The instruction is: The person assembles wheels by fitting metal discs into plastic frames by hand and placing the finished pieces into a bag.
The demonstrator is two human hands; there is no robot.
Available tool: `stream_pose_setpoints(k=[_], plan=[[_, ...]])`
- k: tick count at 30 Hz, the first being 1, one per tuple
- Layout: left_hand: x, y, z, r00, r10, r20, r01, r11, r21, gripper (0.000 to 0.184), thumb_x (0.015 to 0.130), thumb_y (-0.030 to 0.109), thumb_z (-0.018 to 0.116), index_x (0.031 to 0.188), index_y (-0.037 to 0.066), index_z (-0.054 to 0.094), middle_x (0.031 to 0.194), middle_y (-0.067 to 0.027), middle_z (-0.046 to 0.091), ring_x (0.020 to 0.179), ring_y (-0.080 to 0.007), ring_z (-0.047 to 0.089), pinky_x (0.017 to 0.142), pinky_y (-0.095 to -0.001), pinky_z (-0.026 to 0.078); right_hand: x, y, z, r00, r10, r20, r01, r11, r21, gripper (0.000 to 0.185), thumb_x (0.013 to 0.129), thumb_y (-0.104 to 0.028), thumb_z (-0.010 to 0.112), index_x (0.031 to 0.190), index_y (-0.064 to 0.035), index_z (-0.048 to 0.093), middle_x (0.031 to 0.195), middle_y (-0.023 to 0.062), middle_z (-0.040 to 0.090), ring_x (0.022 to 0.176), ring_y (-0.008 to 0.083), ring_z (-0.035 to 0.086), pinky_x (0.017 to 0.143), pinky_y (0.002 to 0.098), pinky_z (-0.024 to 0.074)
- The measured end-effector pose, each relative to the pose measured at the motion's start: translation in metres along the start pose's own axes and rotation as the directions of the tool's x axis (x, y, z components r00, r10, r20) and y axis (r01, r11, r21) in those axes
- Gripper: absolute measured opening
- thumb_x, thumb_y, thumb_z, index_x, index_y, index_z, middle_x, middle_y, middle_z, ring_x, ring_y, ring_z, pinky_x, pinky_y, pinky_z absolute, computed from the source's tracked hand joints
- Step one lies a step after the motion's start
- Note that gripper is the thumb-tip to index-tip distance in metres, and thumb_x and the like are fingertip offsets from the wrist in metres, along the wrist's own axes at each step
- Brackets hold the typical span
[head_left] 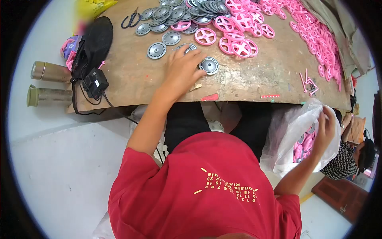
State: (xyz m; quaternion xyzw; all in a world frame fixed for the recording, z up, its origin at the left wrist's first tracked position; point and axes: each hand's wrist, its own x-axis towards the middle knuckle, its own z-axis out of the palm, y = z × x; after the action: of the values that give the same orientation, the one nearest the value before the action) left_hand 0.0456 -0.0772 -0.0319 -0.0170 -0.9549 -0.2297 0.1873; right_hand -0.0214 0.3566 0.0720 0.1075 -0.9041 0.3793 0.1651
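Under the left hand's (182,71) thumb lies a round grey slot-rimmed disc (209,65).

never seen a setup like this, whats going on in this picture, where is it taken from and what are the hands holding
There is no machine here: these are a person's own bare hands. The one picture comes from a camera worn on that person's head, looking forward and down, so their red shirt fills the bottom.

On the table lie grey discs, many pink wheels, some thin pink rods and scissors.

The left hand is spread over the discs, its thumb against one of them. The right hand is at the mouth of a plastic bag with pink and grey parts inside; whether it grips anything is hard to tell.
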Motion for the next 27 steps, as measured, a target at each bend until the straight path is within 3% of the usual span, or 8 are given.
stream_pose_setpoints(k=[6, 10, 12, 17, 19, 22, 26, 27], plan=[[0.011, 0.008, 0.018, 0.998, 0.062, -0.01, -0.062, 0.998, 0.024, 0.058, 0.07, 0.009, 0.072, 0.124, 0.011, 0.053, 0.111, -0.0104, 0.06, 0.121, -0.032, 0.042, 0.1, -0.0468, 0.029, 0.015, -0.107, 0.161, 0.768, -0.341, 0.543, 0.195, 0.931, 0.308, 0.026, 0.085, -0.004, 0.06, 0.111, -0.0032, 0.061, 0.102, 0.0089, 0.062, 0.092, 0.0174, 0.06, 0.077, 0.0279, 0.0481], [0.01, 0.018, 0.011, 0.991, 0.084, -0.106, -0.085, 0.996, -0.011, 0.062, 0.069, 0.006, 0.072, 0.126, 0.011, 0.05, 0.102, -0.0131, 0.059, 0.111, -0.0322, 0.049, 0.095, -0.045, 0.034, 0.009, -0.117, 0.236, 0.725, -0.443, 0.528, 0.326, 0.895, 0.304, 0.048, 0.079, -0.003, 0.064, 0.125, -0.0081, 0.052, 0.104, 0.0124, 0.062, 0.083, 0.0213, 0.061, 0.069, 0.0298, 0.0489], [0.005, 0.018, 0.01, 0.998, -0.053, -0.034, 0.043, 0.966, -0.256, 0.064, 0.067, 0.006, 0.072, 0.127, 0.01, 0.048, 0.1, -0.0133, 0.058, 0.1, -0.0314, 0.053, 0.088, -0.0425, 0.037, 0.007, -0.119, 0.249, 0.702, -0.33, 0.632, 0.178, 0.94, 0.292, 0.053, 0.078, -0.002, 0.065, 0.128, -0.009, 0.049, 0.094, 0.0126, 0.062, 0.073, 0.02, 0.059, 0.065, 0.0304, 0.0479], [0.018, 0.003, 0.005, 0.986, -0.077, -0.145, 0.028, 0.951, -0.309, 0.054, 0.071, 0.011, 0.071, 0.122, 0.012, 0.053, 0.104, -0.0104, 0.06, 0.096, -0.0298, 0.056, 0.082, -0.0411, 0.04, 0.01, -0.115, 0.232, 0.757, -0.19, 0.625, -0.008, 0.954, 0.3, 0.047, 0.079, -0.002, 0.064, 0.124, -0.0075, 0.051, 0.076, 0.0014, 0.056, 0.067, 0.0084, 0.052, 0.06, 0.0257, 0.0422], [0.035, -0.014, 0.015, 0.964, 0.041, -0.262, -0.069, 0.992, -0.101, 0.032, 0.074, 0.014, 0.068, 0.105, 0.008, 0.062, 0.102, -0.011, 0.058, 0.095, -0.0288, 0.054, 0.078, -0.041, 0.04, 0.013, -0.113, 0.216, 0.754, -0.161, 0.637, -0.071, 0.944, 0.322, 0.045, 0.08, -0.002, 0.064, 0.123, -0.0071, 0.052, 0.077, 0.0006, 0.056, 0.068, 0.0079, 0.051, 0.061, 0.025, 0.0422], [0.052, -0.021, 0.03, 0.969, 0.037, -0.246, 0.0, 0.989, 0.148, 0.015, 0.074, 0.013, 0.067, 0.087, 0.007, 0.065, 0.102, -0.0096, 0.058, 0.094, -0.0277, 0.053, 0.08, -0.0408, 0.04, 0.013, -0.111, 0.199, 0.754, -0.11, 0.648, -0.195, 0.904, 0.38, 0.042, 0.084, -0.002, 0.06, 0.124, -0.0074, 0.053, 0.083, 0.001, 0.058, 0.074, 0.0076, 0.053, 0.067, 0.0231, 0.0433], [0.057, -0.013, 0.033, 0.974, 0.021, -0.226, 0.025, 0.98, 0.196, 0.01, 0.073, 0.011, 0.067, 0.081, 0.007, 0.064, 0.099, -0.0083, 0.059, 0.092, -0.0284, 0.052, 0.081, -0.042, 0.039, 0.014, -0.095, 0.19, 0.812, -0.129, 0.569, -0.226, 0.829, 0.511, 0.043, 0.087, -0.002, 0.058, 0.129, -0.0064, 0.051, 0.093, 0.0037, 0.061, 0.08, 0.0091, 0.055, 0.072, 0.024, 0.0459], [0.055, -0.009, 0.029, 0.968, -0.008, -0.251, 0.028, 0.997, 0.075, 0.01, 0.076, 0.011, 0.066, 0.084, 0.006, 0.064, 0.098, -0.0074, 0.059, 0.089, -0.0258, 0.054, 0.079, -0.0403, 0.041, 0.016, -0.095, 0.19, 0.835, -0.134, 0.533, -0.239, 0.785, 0.572, 0.043, 0.088, -0.002, 0.058, 0.13, -0.0059, 0.05, 0.096, 0.0047, 0.061, 0.082, 0.0097, 0.056, 0.073, 0.0244, 0.0465]])
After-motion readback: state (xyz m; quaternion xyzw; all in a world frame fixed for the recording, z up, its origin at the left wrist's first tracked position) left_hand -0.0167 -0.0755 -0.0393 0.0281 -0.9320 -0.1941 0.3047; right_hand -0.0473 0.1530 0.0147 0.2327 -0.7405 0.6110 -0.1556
